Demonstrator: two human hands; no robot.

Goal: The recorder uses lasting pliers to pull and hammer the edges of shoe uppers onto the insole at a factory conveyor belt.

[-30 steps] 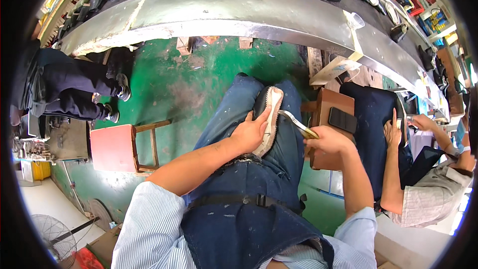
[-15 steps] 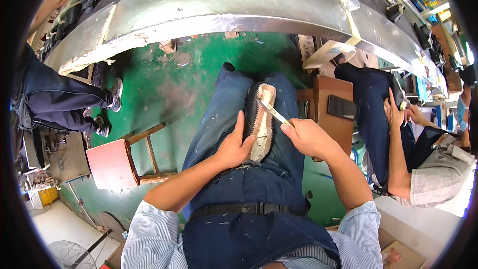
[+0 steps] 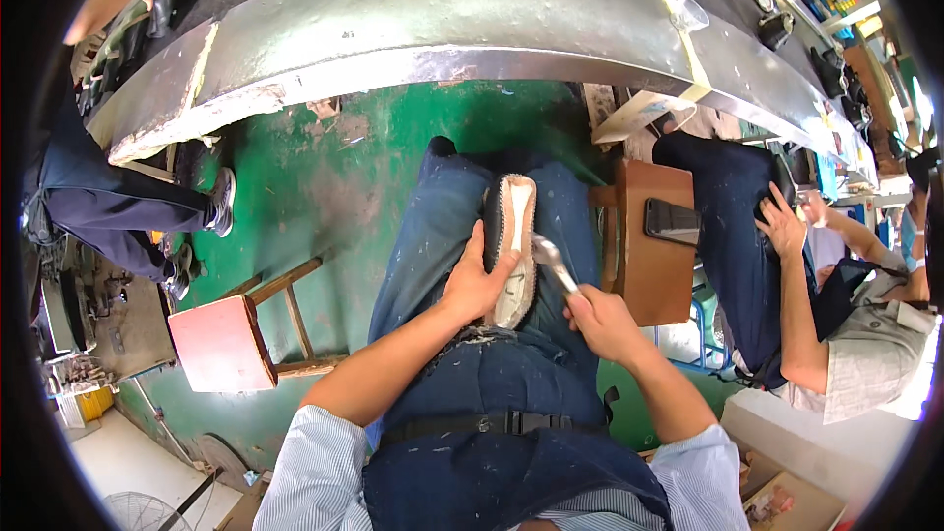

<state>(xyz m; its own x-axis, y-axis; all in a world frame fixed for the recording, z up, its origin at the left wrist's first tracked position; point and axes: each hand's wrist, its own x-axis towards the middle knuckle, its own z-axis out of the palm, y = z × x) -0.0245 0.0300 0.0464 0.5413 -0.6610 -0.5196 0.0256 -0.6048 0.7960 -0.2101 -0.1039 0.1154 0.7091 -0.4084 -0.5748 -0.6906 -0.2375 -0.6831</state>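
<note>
Shoe (image 3: 511, 298) sole-up on person's lap, left hand (image 3: 476, 283) with its grip clasped on the shoe's left side, thumb over the sole. Right hand (image 3: 601, 321) has its grip closed round the handle of a metal tool (image 3: 553, 261), head just beside the shoe's right edge, contact unclear. Phone (image 3: 673, 221) on brown stool (image 3: 654, 280), right.
</note>
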